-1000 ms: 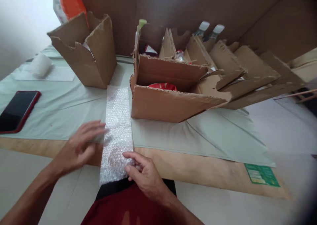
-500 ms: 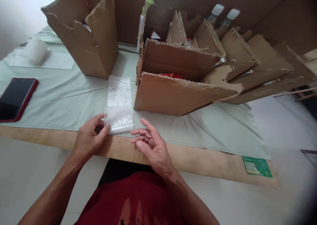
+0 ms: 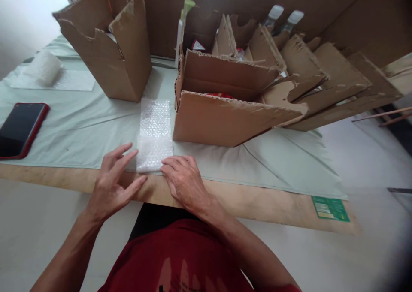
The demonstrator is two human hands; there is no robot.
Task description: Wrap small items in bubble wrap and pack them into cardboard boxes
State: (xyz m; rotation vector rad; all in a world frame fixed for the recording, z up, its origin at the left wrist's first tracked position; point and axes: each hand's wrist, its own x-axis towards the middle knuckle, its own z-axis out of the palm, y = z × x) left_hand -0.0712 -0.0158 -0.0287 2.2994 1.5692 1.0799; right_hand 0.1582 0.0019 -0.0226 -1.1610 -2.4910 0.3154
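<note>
A strip of clear bubble wrap (image 3: 155,118) lies on the pale green cloth near the table's front edge, its near part doubled over. My right hand (image 3: 185,178) is closed at the lower right corner of the wrap, fingers together and bent down on it; the thumb is mostly hidden. On the other side, my left hand (image 3: 112,180) holds nothing. Its fingers and thumb are spread, with the fingertips just off the wrap's left edge.
Cardboard dividers (image 3: 225,120) with several compartments stand right of the wrap, with two capped bottles (image 3: 273,15) behind. A tall cardboard box (image 3: 128,64) stands at back left, beside a bubble wrap roll (image 3: 45,67). A phone (image 3: 22,129) lies left; a green card (image 3: 331,209) lies right.
My left hand has let go of the wrap's left edge and opened. My right hand, open before, has come down onto the wrap's right corner and closed there.
</note>
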